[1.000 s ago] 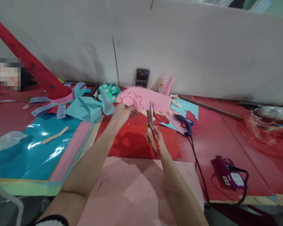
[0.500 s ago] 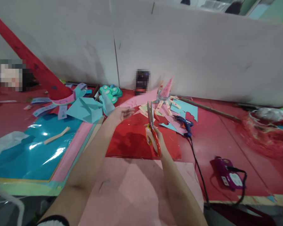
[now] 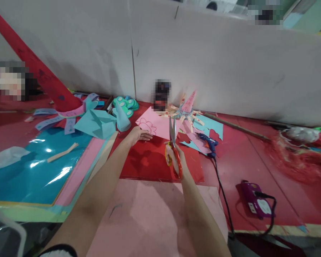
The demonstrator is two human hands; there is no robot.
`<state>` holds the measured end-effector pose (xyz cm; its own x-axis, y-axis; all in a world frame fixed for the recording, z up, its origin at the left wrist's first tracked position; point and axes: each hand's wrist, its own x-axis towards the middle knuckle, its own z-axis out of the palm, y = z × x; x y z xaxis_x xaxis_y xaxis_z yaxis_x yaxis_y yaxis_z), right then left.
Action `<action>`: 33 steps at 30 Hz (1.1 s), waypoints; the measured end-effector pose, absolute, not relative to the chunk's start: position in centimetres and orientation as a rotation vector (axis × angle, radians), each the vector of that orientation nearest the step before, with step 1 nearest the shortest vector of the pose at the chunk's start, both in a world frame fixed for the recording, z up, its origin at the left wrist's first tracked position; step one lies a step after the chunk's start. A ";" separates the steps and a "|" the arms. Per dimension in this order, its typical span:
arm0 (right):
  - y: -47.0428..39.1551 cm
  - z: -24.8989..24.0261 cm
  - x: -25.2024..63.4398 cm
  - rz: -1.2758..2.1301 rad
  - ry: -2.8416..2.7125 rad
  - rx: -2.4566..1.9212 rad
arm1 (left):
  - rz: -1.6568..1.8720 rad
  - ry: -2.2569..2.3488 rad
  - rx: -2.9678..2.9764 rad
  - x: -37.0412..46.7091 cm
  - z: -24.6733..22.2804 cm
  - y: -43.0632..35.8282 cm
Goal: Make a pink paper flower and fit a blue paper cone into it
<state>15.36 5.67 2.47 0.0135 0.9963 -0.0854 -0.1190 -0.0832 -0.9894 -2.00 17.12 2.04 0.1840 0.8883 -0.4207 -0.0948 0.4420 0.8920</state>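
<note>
right hand (image 3: 182,156) grips scissors (image 3: 172,134) over red sheet (image 3: 149,169), left hand (image 3: 139,134) loose and empty at its far left, pink paper (image 3: 163,125) along its far edge, probably light, floppy, easily creased, best pinched by an undrawn border.

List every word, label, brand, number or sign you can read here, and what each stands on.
None can be read.
Purple box: white label, too blurred to read.
Lilac strips at left: marks, too small to read.
Small pink cone: faint red marks, too blurred to read.
Large red cone: dark marks, no legible lettering.
Pink paper: a drawn scalloped outline, no lettering.
Scissors: no readable marking.
</note>
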 end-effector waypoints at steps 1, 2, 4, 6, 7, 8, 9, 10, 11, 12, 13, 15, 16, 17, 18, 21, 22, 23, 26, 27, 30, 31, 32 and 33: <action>5.7 2.4 15.4 1.307 -1.069 -1.193 | 0.831 1.188 0.869 -1.9 2.0 17.1; 5.7 2.4 15.4 1.306 -1.074 -1.194 | 0.842 1.200 0.884 -1.8 1.9 17.2; 5.7 2.3 15.4 1.306 -1.073 -1.195 | 0.911 1.214 0.918 -1.4 2.1 17.3; 5.7 2.3 15.3 1.308 -1.062 -1.201 | 1.037 1.218 0.945 -0.9 2.8 17.4; 5.7 2.3 15.2 1.303 -1.054 -1.207 | 1.114 1.214 0.957 -0.6 3.3 17.3; 5.6 2.4 15.1 1.298 -1.049 -1.216 | 1.178 1.209 0.964 -0.3 3.9 17.1; 5.6 2.4 15.1 1.293 -1.046 -1.226 | 1.257 1.199 0.974 0.0 4.7 16.9; 5.5 2.5 15.0 1.289 -1.047 -1.236 | 1.361 1.165 1.009 0.4 5.5 16.6; 5.4 2.6 14.9 1.285 -1.052 -1.247 | 1.429 1.135 1.045 0.8 6.3 16.2; 5.4 2.7 14.9 1.277 -1.065 -1.257 | 1.455 1.112 1.081 1.1 7.0 15.7; 5.3 2.7 14.8 1.265 -1.086 -1.266 | 1.470 1.093 1.119 1.5 7.7 15.2; 5.2 2.8 14.8 1.225 -1.139 -1.285 | 1.471 1.080 1.175 2.3 8.8 14.2; 5.2 2.7 14.8 1.205 -1.164 -1.293 | 1.469 1.079 1.176 2.6 9.3 13.7; 5.2 2.7 14.8 1.187 -1.181 -1.298 | 1.463 1.068 1.169 2.9 9.6 13.2; 5.3 2.5 14.8 1.173 -1.188 -1.299 | 1.448 1.067 1.165 3.1 9.9 12.8; 5.4 2.0 14.9 1.154 -1.183 -1.291 | 1.427 1.130 1.191 3.5 10.6 12.1; 5.4 1.9 14.9 1.149 -1.183 -1.289 | 1.436 1.145 1.202 3.6 10.7 11.9; 5.4 1.7 14.9 1.143 -1.182 -1.288 | 1.447 1.149 1.211 3.6 10.8 11.9; 5.7 1.7 15.0 1.137 -1.177 -1.269 | 1.463 1.125 1.226 3.4 10.8 12.1; 5.9 1.9 14.9 1.145 -1.175 -1.259 | 1.458 1.124 1.223 3.3 10.8 12.3; 6.7 2.8 14.6 1.171 -1.186 -1.224 | 1.454 1.159 1.202 3.0 10.8 12.6; 6.9 3.2 14.5 1.171 -1.196 -1.211 | 1.461 1.188 1.207 2.9 10.9 12.7; 7.2 3.5 14.3 1.167 -1.207 -1.200 | 1.465 1.222 1.221 2.8 11.0 12.7; 7.5 3.8 14.2 1.155 -1.210 -1.197 | 1.466 1.259 1.241 2.7 11.2 12.7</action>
